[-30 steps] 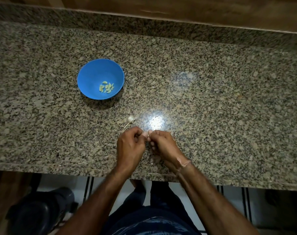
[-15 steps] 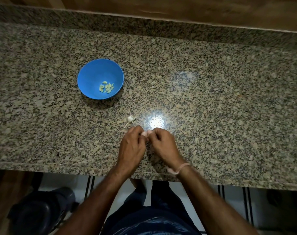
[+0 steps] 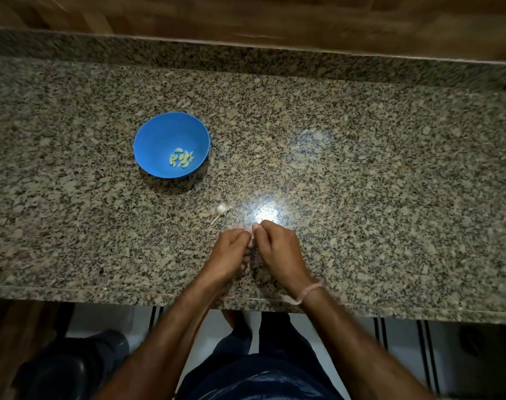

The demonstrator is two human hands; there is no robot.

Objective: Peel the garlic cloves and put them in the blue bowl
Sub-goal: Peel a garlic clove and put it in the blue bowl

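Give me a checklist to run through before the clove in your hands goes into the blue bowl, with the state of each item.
1. Clove held by both hands: left hand and right hand meet fingertip to fingertip over the counter; ok.
2. Clove fully peeled: hidden by the fingers; cannot tell.
3. Blue bowl upright, within sight, up and to the left of the hands: ok.
4. Room in the bowl: only a small pile of peeled cloves at the bottom; ok.
5. Way to the bowl: only a garlic piece lies between, slightly left of the hands; ok.
6. Grip firm enough to carry one-handed: cannot tell.
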